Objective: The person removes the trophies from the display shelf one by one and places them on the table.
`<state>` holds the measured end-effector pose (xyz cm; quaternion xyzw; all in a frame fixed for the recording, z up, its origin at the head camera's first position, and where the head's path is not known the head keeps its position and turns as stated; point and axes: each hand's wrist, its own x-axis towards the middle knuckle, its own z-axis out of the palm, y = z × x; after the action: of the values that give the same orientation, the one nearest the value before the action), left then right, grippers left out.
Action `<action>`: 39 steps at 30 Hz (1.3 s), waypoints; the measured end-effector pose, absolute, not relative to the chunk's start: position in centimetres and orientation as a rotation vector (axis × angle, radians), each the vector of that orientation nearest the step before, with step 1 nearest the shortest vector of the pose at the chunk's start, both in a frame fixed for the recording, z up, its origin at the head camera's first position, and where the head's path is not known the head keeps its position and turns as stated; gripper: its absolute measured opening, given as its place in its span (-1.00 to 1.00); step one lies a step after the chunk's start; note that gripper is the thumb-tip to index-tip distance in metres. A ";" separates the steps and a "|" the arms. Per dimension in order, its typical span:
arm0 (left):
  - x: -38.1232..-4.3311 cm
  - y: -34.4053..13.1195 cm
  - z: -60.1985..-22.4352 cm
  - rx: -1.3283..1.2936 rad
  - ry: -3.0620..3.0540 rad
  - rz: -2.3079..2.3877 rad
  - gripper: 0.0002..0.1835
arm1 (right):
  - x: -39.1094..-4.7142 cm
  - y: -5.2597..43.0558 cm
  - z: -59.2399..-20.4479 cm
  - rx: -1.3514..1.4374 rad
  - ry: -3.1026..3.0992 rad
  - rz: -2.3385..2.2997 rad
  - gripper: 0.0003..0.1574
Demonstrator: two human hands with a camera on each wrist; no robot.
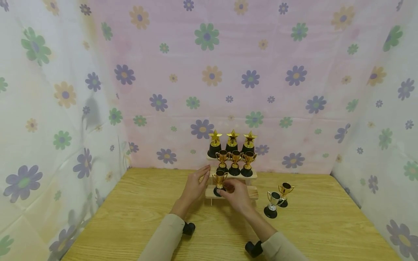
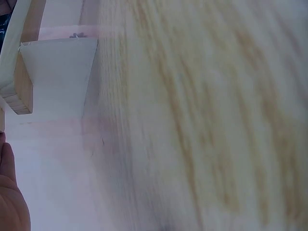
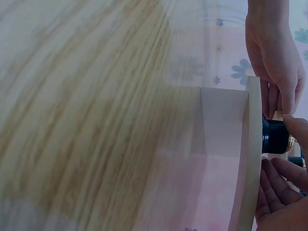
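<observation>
A small gold trophy cup (image 1: 220,177) with a black base stands upright at the left of the wooden stand's lowest step (image 1: 253,192). My right hand (image 1: 239,196) pinches it low down from the right; the right wrist view shows thumb and fingers around the black base (image 3: 275,137). With fairly straight fingers, my left hand (image 1: 196,184) rests along the stand's left side. Only part of that hand (image 2: 12,197) shows in the left wrist view, below a shelf end (image 2: 24,91). Three gold cups (image 1: 234,162) fill the middle step, and three gold star trophies (image 1: 232,141) the top one.
To the right of the stand, a silver trophy cup (image 1: 271,204) and another gold cup (image 1: 286,194) stand on the wood-grain table (image 1: 147,203), the silver one nearer to me. Flower-patterned cloth (image 1: 228,54) hangs behind and at both sides.
</observation>
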<state>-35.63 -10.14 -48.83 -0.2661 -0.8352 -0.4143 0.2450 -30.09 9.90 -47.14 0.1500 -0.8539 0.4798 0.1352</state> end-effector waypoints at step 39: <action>-35.9 -10.1 -49.1 -0.746 -2.249 -1.106 -0.63 | -30.3 9.6 -46.9 0.434 -2.454 1.359 -0.84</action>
<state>-35.92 -10.12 -49.14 -0.2753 -0.8304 -0.4085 0.2603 -30.30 9.62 -46.85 0.1513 -0.8546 0.4733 0.1508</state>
